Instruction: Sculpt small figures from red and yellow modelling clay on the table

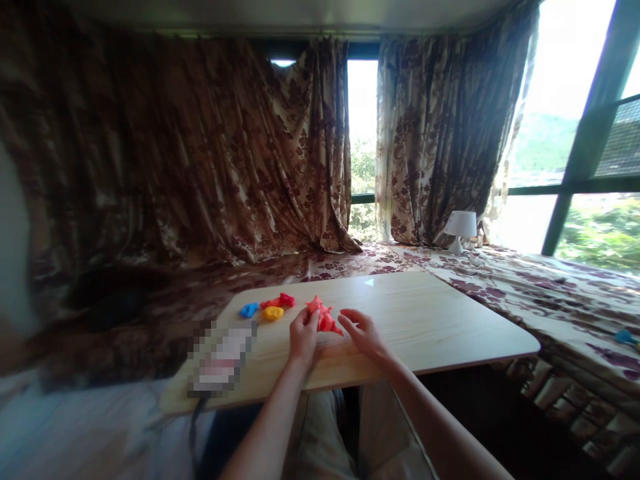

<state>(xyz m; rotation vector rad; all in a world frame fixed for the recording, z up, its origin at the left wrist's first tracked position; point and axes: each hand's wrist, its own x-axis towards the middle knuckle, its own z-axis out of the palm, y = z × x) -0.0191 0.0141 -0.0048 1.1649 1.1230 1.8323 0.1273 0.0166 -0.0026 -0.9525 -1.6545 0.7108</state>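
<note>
My left hand (303, 335) pinches the left end of an orange-red, spiky, star-shaped piece (327, 322) between thumb and fingers. The piece is held just over the table, and its exact kind and material are too small to make out. To its right, my right hand (366, 333) has its fingers apart, close to the tapered lower tip, with a small gap showing. Left of my hands lie a blue lump (249, 310), a yellow lump (273, 313) and a red lump (285, 300), close together on the tabletop.
The light wooden table (430, 320) stands over my knees. A pixelated flat object (223, 360) with a cable lies on its left side. Behind is a ledge covered in floral cloth, with a white lamp (460, 227). A small blue item (625, 337) lies far right.
</note>
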